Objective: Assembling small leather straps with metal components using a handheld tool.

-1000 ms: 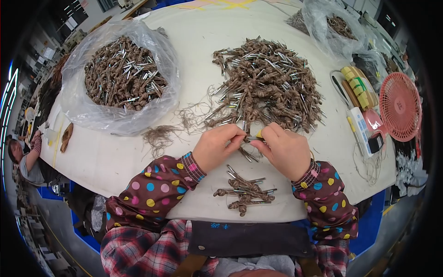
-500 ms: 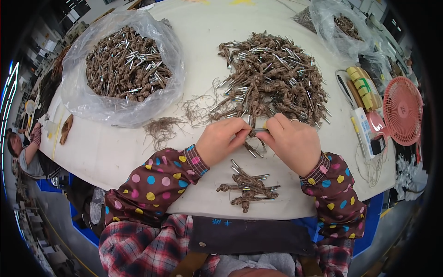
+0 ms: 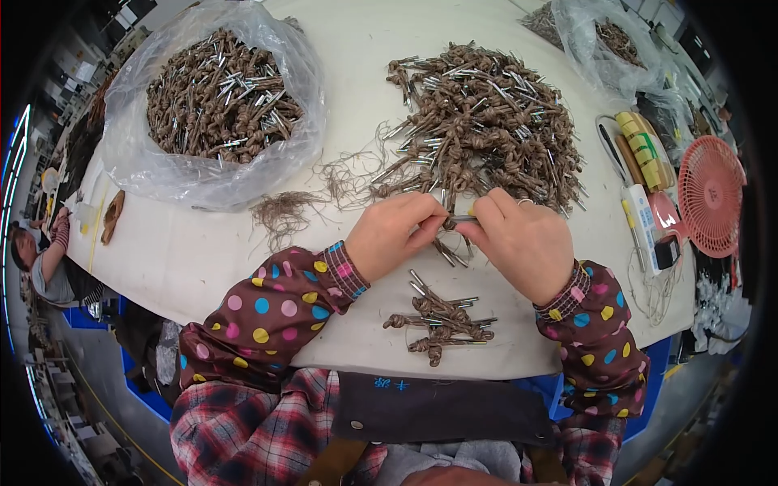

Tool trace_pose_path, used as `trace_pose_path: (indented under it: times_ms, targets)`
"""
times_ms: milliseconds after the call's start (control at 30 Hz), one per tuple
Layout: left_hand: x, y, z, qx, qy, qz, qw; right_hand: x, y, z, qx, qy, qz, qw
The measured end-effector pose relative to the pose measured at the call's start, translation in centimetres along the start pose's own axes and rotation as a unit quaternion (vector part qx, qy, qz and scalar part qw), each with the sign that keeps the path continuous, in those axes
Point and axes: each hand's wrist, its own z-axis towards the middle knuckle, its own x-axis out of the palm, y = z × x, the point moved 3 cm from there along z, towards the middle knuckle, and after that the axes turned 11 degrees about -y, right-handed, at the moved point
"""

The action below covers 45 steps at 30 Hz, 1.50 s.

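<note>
Just in front of a big heap of knotted brown cords with metal tips (image 3: 502,121), my two hands meet over one small knotted cord (image 3: 449,224). My left hand (image 3: 397,231) is closed, its thumb and forefinger pinching that cord. Close against it, my right hand (image 3: 523,243) is closed with a slim grey metal piece (image 3: 463,218) at its fingertips. A yellow bit shows by those fingers; most of what they grip is hidden. More metal-tipped cord ends (image 3: 451,253) poke out below the hands. Nearer me lies a small group of knotted cords (image 3: 442,322).
A clear plastic bag (image 3: 304,154) full of similar cords stands at left, loose threads (image 3: 284,215) beside it. At right are a pink fan (image 3: 711,194), a white power strip (image 3: 640,215) and yellow rolls (image 3: 646,150). Another bag (image 3: 579,49) sits at far right. A person (image 3: 49,259) works at far left.
The view has shifted slightly, so the table things sit a little higher or further right. Both hands stay together at the same cord, with only small finger movement.
</note>
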Motion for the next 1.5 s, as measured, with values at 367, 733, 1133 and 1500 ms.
trace_pose_path:
  times_ms: [367, 733, 1133, 1500]
  targets:
    - [0.1, -0.4, 0.0, 0.007, -0.004, -0.009, 1.0, -0.3, 0.0, 0.0, 0.018, 0.009, 0.026, 0.999]
    - [0.5, 0.1, 0.3, -0.017, 0.024, -0.015, 0.999, 0.2, -0.3, 0.0, -0.017, 0.026, 0.007, 0.999]
    - [1.1, 0.7, -0.2, -0.192, 0.016, -0.146, 0.97, 3.3, -1.2, -4.9, 0.378, 0.025, 0.43, 0.82]
    - [2.3, 1.0, -1.1, -0.417, 0.091, -0.452, 0.783, 4.3, -0.9, -5.3, 0.352, -0.062, 0.425, 0.832]
